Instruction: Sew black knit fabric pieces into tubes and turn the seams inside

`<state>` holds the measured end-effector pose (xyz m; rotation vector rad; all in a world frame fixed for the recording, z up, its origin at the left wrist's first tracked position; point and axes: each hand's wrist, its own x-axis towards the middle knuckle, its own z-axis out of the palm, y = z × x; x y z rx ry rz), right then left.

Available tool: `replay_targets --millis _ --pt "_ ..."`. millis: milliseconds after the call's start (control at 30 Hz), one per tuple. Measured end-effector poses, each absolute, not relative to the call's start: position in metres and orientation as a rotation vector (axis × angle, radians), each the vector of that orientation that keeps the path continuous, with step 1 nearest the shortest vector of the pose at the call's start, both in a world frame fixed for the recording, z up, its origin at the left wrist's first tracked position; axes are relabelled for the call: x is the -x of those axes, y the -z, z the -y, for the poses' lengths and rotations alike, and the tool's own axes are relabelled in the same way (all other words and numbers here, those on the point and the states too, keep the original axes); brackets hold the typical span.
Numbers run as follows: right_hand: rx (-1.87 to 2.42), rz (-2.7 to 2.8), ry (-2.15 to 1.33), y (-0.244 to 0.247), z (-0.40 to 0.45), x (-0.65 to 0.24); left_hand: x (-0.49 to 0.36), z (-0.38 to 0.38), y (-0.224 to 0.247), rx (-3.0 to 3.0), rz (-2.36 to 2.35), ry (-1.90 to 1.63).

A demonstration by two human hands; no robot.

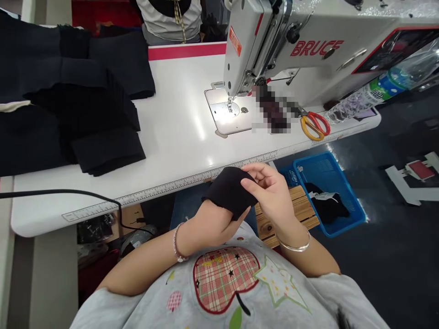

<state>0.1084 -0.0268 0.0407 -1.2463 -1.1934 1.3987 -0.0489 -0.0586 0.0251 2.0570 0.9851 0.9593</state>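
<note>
A small piece of black fabric (229, 188) is held between both hands, just off the front edge of the sewing table. My left hand (214, 224) reaches inside or under the fabric, and the cloth covers most of its fingers. With thumb and fingers closed, my right hand (269, 189) pinches the fabric's right edge. Beyond the hands stands a white sewing machine (247, 50), its needle area lit over the metal plate (219, 109); no cloth lies under the presser foot.
Stacks of dark fabric pieces (109, 148) cover the table's left side. Scissors (313, 125) with red and yellow handles and a plastic bottle (380, 89) lie at the right. A blue basket (356, 214) holding dark cloth is on the floor. Another person (171, 23) sits across the table.
</note>
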Motion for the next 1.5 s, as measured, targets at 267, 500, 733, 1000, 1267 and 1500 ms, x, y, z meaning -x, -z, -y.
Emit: replay_targets --millis 267,500,733,1000,1267,1500 --pt "1.275 1.151 -1.245 -0.040 0.028 -0.105 0.045 0.063 -0.019 -2.228 -0.909 -1.052" --pt "1.181 1.074 -1.378 -0.029 0.022 -0.104 0.046 0.064 -0.015 -2.149 -0.886 -1.021" --pt "0.985 1.079 -1.489 -0.018 0.022 -0.109 0.046 0.062 -0.013 -1.231 -0.930 -1.118" --pt "1.132 1.042 -1.533 -0.017 0.004 -0.107 0.039 0.050 0.000 -0.961 -1.005 -1.152" --pt "1.086 1.219 -1.563 -0.019 -0.016 -0.105 0.038 0.041 0.006 -0.825 -1.108 -1.180" --pt "1.133 1.315 -1.442 -0.025 -0.020 -0.103 0.034 0.031 0.005 -0.699 -1.233 -1.223"
